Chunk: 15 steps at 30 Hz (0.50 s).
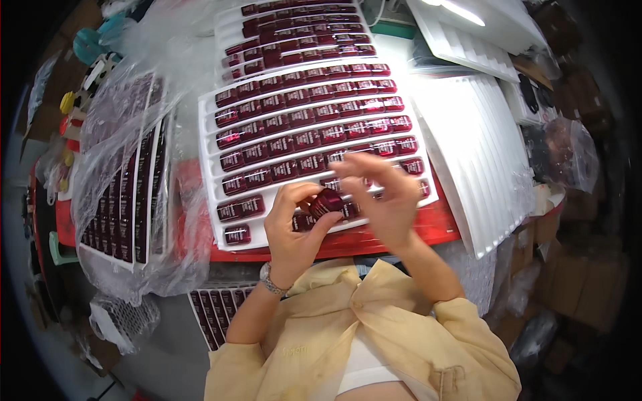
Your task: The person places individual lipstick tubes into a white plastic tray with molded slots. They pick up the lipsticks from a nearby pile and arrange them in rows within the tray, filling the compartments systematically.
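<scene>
My left hand (294, 227) grips a small dark red glossy bottle (328, 200) just above the near edge of a white ridged tray (208, 150). Rows of the same dark red bottles (304, 138) lie flat in that tray. My right hand (381, 197) hovers beside the held bottle with its fingers spread and blurred, their tips close to the bottle's top. I cannot tell whether they touch it. A metal watch sits on my left wrist.
A second filled tray (294, 33) lies behind the first. Left of it, a tray of dark bottles (127, 200) is wrapped in clear plastic. Empty white ridged trays (481, 154) are stacked on the right. Another tray (217, 311) lies below the red table edge (374, 242).
</scene>
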{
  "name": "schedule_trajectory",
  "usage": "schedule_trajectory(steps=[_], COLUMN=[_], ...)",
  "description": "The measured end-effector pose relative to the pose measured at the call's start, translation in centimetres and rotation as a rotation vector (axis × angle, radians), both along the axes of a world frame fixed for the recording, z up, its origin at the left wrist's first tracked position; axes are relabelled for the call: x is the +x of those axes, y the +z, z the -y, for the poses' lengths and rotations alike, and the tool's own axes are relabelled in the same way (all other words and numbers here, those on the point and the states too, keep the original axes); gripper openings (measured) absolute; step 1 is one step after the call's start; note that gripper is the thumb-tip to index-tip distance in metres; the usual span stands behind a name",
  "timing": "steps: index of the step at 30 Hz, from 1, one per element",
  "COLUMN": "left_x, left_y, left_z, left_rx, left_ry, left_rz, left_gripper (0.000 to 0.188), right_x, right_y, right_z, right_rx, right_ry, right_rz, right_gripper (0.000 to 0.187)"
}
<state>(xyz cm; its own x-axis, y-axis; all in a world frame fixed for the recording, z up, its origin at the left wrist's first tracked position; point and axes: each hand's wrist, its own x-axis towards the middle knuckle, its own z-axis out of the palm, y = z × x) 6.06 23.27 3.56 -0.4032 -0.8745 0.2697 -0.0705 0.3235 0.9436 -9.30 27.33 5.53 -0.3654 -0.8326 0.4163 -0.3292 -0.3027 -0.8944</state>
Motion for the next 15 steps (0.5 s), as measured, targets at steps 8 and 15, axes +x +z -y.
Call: schedule_trajectory(steps=[8, 15], left_x=[1.0, -0.1], left_y=[-0.9, -1.1], left_z=[1.4, 3.3], left_rx=[-0.364, -0.513], left_ry=[-0.024, -0.244], left_rz=[0.258, 0.52], left_gripper=[0.03, 0.03], right_x=[-10.2, -35.7], right_y=[0.7, -4.3], right_z=[-4.5, -18.0], right_rx=[0.166, 0.958], right_ry=[0.025, -0.931], right_rz=[-0.621, -0.947], right_gripper=[0.041, 0.043])
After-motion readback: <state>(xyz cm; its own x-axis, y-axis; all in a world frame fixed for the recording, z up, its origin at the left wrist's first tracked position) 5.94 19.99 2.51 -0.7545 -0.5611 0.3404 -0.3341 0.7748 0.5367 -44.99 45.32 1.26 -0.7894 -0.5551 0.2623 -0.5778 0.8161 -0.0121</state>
